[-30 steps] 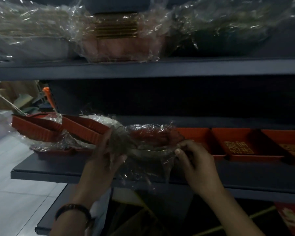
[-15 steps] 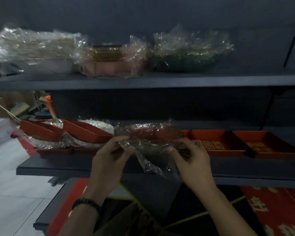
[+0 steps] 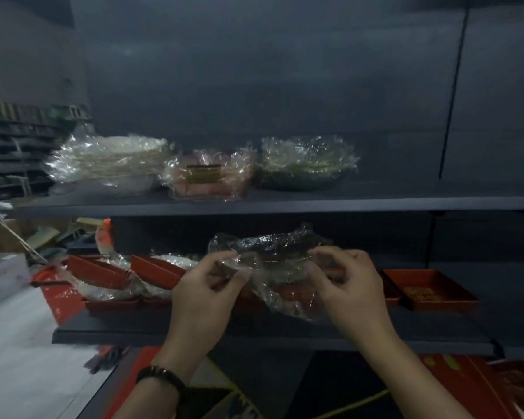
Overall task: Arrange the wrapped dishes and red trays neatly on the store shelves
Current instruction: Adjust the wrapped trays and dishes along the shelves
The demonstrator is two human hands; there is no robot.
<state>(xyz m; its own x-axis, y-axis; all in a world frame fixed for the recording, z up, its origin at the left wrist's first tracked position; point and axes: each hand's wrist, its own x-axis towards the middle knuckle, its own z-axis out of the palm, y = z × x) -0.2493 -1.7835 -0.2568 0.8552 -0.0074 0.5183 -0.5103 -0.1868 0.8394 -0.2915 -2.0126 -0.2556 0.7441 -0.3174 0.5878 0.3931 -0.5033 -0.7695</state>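
A dish in crinkled clear plastic wrap point(image 3: 273, 261) is held in front of the lower shelf point(image 3: 254, 331). My left hand point(image 3: 206, 294) pinches its left side and my right hand point(image 3: 348, 291) pinches its right side. Loose wrap hangs below it. Red trays point(image 3: 430, 290) sit flat on the lower shelf at the right. More red trays point(image 3: 158, 269) lie tilted over wrapped dishes at the left. On the upper shelf point(image 3: 285, 204) stand a wrapped stack of pale plates point(image 3: 109, 160), a wrapped pink stack point(image 3: 208, 175) and a wrapped greenish bowl point(image 3: 307, 166).
A dark back panel rises behind the shelves. At the far left are a white box point(image 3: 3, 278), clutter and a pale floor. Red printed packaging point(image 3: 472, 382) lies on a lowest level at the bottom right.
The view has pulled back and tilted up, showing the whole upper shelf. Both hands have lifted the wrapped dish slightly off the lower shelf, still pinching its sides.
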